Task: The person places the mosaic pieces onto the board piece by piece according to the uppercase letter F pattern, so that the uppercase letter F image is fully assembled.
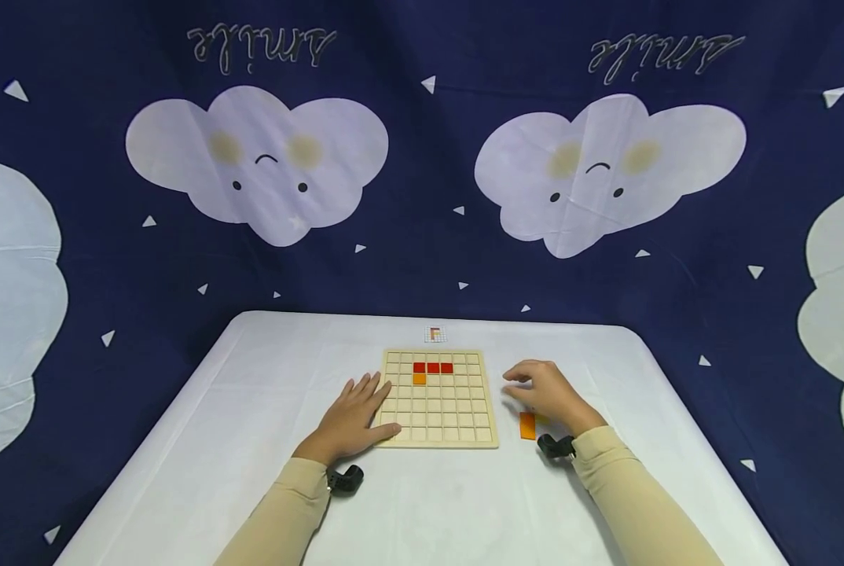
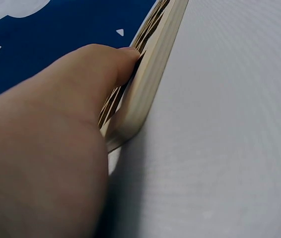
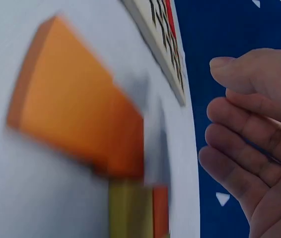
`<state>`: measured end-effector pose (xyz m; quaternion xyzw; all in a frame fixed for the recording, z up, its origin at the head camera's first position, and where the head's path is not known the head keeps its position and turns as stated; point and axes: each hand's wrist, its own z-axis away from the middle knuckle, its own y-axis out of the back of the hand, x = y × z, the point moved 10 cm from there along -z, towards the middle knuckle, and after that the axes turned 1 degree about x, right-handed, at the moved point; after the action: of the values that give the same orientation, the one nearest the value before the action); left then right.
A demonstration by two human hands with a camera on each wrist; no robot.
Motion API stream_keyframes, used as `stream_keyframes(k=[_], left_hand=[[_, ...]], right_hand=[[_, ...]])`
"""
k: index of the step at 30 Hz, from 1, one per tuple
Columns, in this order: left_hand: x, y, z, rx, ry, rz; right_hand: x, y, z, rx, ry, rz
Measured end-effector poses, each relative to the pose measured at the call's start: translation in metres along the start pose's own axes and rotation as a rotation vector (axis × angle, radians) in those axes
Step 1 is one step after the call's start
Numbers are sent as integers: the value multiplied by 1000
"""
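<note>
So the wooden grid board (image 1: 439,399) sits mid-counter (image 1: 252,409) with three red tiles (image 1: 432,367) in a row near its far edge and one orange tile (image 1: 419,379) tucked right under the leftmost red one. The left hand (image 1: 354,420) lies flat with a released grip, fingers spread along the board's left side and thumb touching its near-left corner. The right hand (image 1: 545,393) hovers just right of the board, grip loose and holding nothing, above a long orange block (image 1: 527,425) on the counter, with a yellowish piece (image 3: 128,208) touching that block.
</note>
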<state>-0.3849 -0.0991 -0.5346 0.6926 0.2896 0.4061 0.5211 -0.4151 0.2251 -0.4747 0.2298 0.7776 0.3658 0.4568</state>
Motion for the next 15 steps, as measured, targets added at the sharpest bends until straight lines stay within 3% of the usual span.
stream_keyframes(k=[15], left_hand=[[-1, -2, -2, 14, -24, 12]], right_hand=[[30, 24, 31, 0, -24, -2]])
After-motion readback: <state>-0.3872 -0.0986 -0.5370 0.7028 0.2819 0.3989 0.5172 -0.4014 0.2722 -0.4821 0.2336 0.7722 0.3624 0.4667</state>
